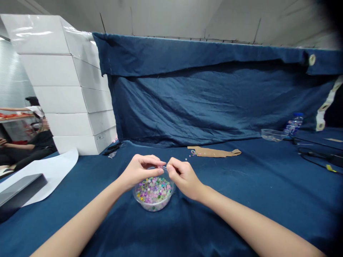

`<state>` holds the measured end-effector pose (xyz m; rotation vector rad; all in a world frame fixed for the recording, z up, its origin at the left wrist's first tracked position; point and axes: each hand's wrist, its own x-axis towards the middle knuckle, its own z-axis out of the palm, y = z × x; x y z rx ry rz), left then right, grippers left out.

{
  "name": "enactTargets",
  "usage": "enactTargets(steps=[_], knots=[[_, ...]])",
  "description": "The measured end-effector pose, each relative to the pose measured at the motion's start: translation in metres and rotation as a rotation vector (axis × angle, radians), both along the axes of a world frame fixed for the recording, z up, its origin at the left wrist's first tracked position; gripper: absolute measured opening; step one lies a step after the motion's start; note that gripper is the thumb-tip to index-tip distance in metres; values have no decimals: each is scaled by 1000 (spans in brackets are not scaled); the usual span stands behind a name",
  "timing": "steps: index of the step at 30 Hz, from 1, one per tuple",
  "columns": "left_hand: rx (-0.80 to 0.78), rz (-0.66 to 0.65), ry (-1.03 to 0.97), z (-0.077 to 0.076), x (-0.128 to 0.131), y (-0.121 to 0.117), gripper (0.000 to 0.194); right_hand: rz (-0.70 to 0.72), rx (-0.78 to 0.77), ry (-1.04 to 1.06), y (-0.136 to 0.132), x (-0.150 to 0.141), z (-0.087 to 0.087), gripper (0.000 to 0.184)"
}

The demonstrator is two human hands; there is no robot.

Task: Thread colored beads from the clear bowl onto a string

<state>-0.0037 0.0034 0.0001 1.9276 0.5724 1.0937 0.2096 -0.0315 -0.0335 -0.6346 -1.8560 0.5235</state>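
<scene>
Both hands meet above a clear round plastic bowl (154, 206) full of small beads (153, 191) in pink, purple, green, yellow and white. My left hand (140, 170) pinches what looks like a tiny pale bead between thumb and fingertips, over the bowl's far rim. Just to its right, my right hand (183, 175) is closed, thumb pressed against a curled forefinger. A thin clear string (164, 167) shows at those right fingertips and reaches toward the left ones. The rest of the string is too fine to follow.
Beyond my hands lie a brown cardboard strip (218, 152) and loose beads (193, 152). A clear tub (273, 135), a blue-capped bottle (294, 124) and black cables (318, 157) are at right. White boxes (72, 100) rise at left, near a grey box (21, 196). People sit farther left.
</scene>
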Motion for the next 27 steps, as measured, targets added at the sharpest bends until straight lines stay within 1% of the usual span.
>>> enactTargets(steps=[8,17,23,27], knots=[[7,-8,4,-1,0,1,21,-2,14,-42,-1,1,0,33],[15,-15,1,-1,0,1,21,-13,-5,-84,-1,1,2,33],[29,-2,7,0,1,-1,19,1,-17,-114,1,1,1,31],[61,17,24,0,1,-1,18,-14,-40,-116,3,2,0,31]])
